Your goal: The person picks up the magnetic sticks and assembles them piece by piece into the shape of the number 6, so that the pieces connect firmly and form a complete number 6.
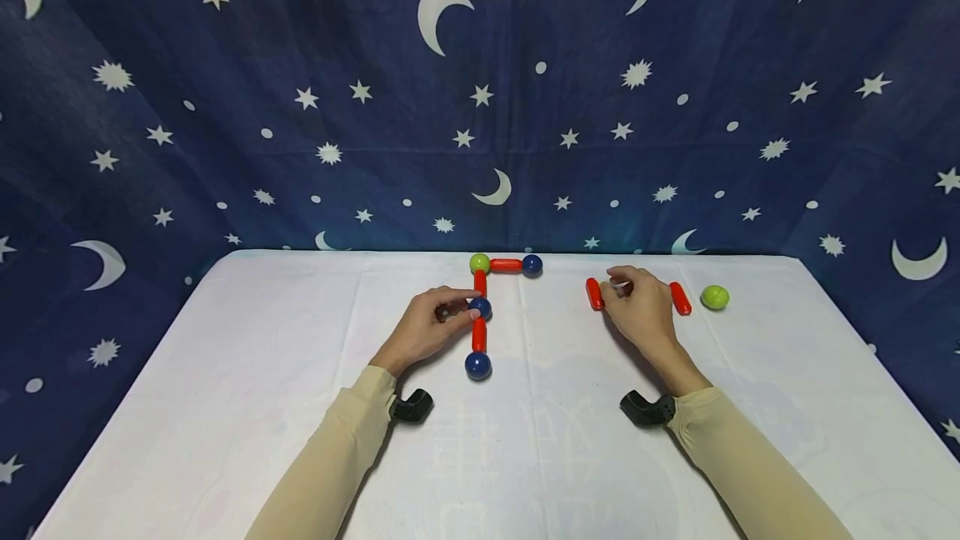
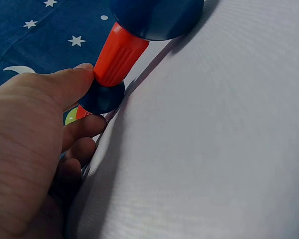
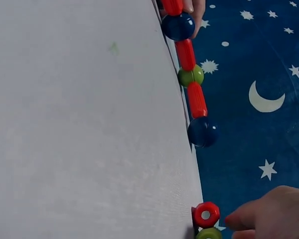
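Observation:
With thumb and index finger, my left hand (image 1: 429, 326) pinches the middle blue ball (image 1: 481, 307) of a connected figure on the white table. A red rod (image 1: 479, 335) runs from that ball to a nearer blue ball (image 1: 477, 366). Another red rod (image 1: 480, 282) leads back to a green ball (image 1: 479, 262), then a red rod (image 1: 506, 265) to a third blue ball (image 1: 532, 266). My right hand (image 1: 637, 307) has its thumb and index tips apart, close beside a loose red rod (image 1: 594, 294). In the right wrist view, a green piece (image 3: 209, 233) lies beside a red rod's end (image 3: 206, 215).
Right of my right hand lie another loose red rod (image 1: 680, 298) and a green ball (image 1: 715, 297). A dark blue curtain (image 1: 480, 132) with moons and stars hangs behind the table (image 1: 555, 473). Black devices (image 1: 647, 408) sit at both wrists.

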`<state>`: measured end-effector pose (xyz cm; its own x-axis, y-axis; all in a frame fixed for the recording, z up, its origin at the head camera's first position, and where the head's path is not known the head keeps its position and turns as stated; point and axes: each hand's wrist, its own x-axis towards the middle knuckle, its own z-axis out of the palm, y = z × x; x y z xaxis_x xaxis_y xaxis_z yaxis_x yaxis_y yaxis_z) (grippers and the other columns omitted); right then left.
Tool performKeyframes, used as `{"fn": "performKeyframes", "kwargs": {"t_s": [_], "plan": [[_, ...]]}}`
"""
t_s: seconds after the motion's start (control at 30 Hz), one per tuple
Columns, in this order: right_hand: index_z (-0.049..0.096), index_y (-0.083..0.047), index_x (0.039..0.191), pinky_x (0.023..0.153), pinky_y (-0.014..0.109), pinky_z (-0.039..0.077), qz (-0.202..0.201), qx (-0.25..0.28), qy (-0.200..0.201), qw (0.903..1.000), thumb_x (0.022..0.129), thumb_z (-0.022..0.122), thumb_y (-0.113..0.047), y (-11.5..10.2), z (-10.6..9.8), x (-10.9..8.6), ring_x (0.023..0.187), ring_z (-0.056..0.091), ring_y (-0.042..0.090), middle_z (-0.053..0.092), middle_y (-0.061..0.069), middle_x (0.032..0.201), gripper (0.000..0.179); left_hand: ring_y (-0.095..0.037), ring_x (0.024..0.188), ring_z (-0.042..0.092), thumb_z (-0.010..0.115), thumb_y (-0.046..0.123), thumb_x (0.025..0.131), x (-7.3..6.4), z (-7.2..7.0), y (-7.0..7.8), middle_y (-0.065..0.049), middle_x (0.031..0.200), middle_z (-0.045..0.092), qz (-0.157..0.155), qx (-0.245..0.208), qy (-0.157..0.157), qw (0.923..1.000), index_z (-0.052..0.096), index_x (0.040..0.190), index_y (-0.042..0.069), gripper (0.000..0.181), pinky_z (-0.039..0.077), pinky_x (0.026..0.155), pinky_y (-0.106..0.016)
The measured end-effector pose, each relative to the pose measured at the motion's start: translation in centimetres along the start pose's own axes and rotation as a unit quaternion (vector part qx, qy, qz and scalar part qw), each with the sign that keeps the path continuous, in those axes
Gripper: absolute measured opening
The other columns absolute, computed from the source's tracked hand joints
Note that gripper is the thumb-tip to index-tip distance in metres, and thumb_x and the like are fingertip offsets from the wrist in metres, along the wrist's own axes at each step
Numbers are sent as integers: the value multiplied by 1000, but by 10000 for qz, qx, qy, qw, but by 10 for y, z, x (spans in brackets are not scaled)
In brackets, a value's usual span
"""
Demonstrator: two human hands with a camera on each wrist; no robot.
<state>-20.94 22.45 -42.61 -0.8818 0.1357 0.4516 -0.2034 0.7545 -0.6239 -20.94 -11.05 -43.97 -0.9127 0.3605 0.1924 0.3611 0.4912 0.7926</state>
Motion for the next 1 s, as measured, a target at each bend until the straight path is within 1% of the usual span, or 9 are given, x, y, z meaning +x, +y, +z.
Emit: {"fn": "performKeyframes", "kwargs": {"t_s": [0.13,0.23,0.37,0.53,0.77,0.93,1.0], "plan": [[74,6,102,71,41,46,193,-56,-32,9998,86,69,-5,5,-1,-4,75,65,31,71,18,84,20,-19,84,56,73,24,96,0,0,0,2,103,69,2,-41,11,10000,74,125,17,31,49,74,-31],[74,6,101,70,39,45,347,-50,-57,9994,87,72,-9,6,-1,-6,75,64,30,71,16,81,21,-19,85,56,74,24,95,0,0,0,3,104,69,-33,-48,14,10000,74,125,17,31,49,74,-32],[74,6,102,71,38,43,454,-29,-92,9989,88,74,-12,5,-1,-8,75,63,29,71,16,81,23,-19,85,56,73,25,96,-1,0,0,3,104,69,-69,-63,2,10000,74,126,18,31,49,75,-32],[74,6,104,72,38,41,582,-140,-190,9980,88,76,-15,5,0,-11,76,59,29,69,17,83,26,-19,86,56,73,25,96,0,-1,0,3,105,69,-63,-91,0,9999,74,126,18,30,49,75,-32],[75,7,103,72,39,38,468,-339,-180,9982,86,78,-14,6,2,-13,78,56,30,62,18,84,27,-20,85,56,73,25,96,-1,-2,1,2,103,69,-62,-104,-5,9999,74,125,17,30,49,74,-32],[74,8,104,71,38,37,453,-313,-189,9983,87,78,-13,6,1,-14,79,54,31,62,18,83,27,-20,85,56,73,25,96,-1,-1,0,3,104,69,-106,-92,-20,9999,74,126,18,31,49,75,-32],[75,8,105,71,38,37,390,-260,-164,9988,87,78,-13,5,0,-13,78,54,31,62,18,83,27,-20,85,56,73,25,96,-1,-1,0,3,104,69,-109,-94,-19,9999,74,126,18,31,49,74,-32]]}}
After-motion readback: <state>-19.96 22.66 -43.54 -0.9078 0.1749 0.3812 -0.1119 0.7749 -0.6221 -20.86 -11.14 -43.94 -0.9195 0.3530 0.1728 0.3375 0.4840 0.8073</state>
